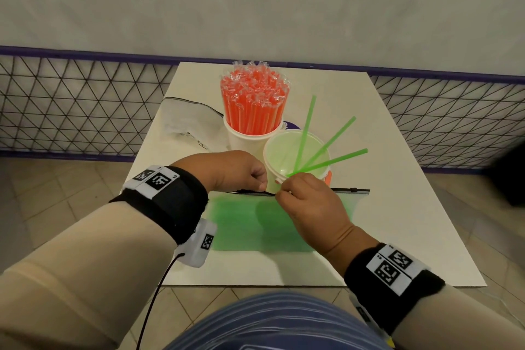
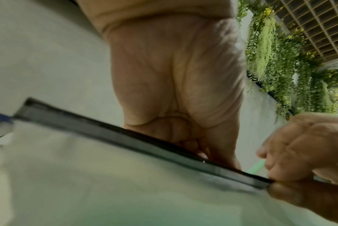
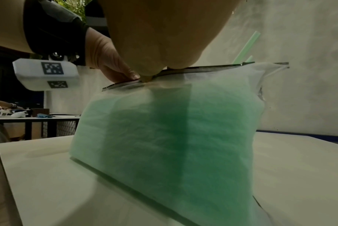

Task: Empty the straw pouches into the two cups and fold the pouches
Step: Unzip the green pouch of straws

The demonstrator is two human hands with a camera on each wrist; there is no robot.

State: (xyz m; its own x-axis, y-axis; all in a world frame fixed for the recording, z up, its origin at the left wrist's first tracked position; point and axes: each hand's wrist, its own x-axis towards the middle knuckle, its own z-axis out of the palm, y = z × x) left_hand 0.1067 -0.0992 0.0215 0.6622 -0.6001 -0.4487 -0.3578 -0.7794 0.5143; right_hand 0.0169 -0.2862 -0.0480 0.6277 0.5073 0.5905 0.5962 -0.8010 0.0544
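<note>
A frosted pouch [image 1: 241, 224] full of green straws stands upright on the white board [image 1: 397, 207], its black zip edge [image 1: 349, 190] on top. My left hand [image 1: 262, 186] pinches that zip edge near its middle. My right hand [image 1: 279, 193] pinches the same edge just to the right, the two hands nearly touching. Behind them stands a white cup [image 1: 284, 156] with three green straws [image 1: 326, 142] leaning right. Farther back, another white cup [image 1: 247, 139] is packed with wrapped orange straws [image 1: 254, 99]. The right wrist view shows the pouch [image 3: 183, 130] hanging from both hands' pinch.
An empty clear pouch [image 1: 187, 119] lies flat at the back left of the board, beside the orange cup. A black wire-mesh fence [image 1: 71, 102] with a purple rail runs behind the board. Tiled floor lies below the board's near edge.
</note>
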